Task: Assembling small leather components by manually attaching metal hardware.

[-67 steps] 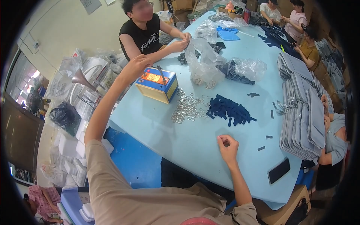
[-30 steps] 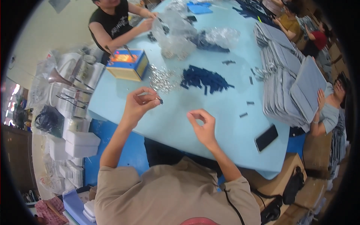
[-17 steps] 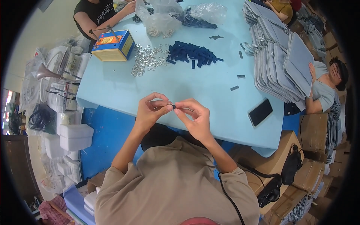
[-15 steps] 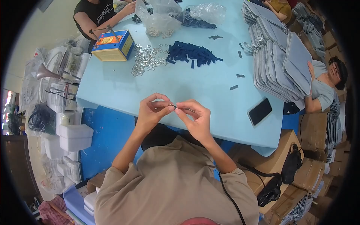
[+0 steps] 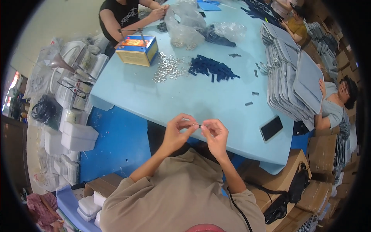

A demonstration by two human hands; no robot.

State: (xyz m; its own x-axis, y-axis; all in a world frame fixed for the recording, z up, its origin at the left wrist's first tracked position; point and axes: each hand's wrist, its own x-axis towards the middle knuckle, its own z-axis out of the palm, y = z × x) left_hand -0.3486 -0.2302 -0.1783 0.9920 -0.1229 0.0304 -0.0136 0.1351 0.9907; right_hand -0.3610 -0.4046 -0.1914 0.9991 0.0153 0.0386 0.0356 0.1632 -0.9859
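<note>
Just above the near edge of the table, my left hand [image 5: 179,133] and my right hand [image 5: 216,135] meet fingertip to fingertip. Both are pinched on a small dark strip [image 5: 199,126], mostly covered by the fingers; whether a metal ring is with it I cannot make out. Beyond them on the table lie a loose spread of small silver metal rings [image 5: 170,67] and, to its right, a heap of short dark-blue fabric strips [image 5: 212,68]. Several single strips [image 5: 249,103] lie scattered farther right.
A blue and yellow box [image 5: 137,50] stands at the table's left. Clear plastic bags [image 5: 185,29] sit at the back. A phone [image 5: 271,128] lies near the right edge, below stacked grey padded panels [image 5: 286,77]. Other people work at the far and right sides.
The view has shifted, so the table and its things appear lower and farther right. My hands stay together, pinching the small piece; the ring glimpsed at the fingertips earlier is no longer distinct.
</note>
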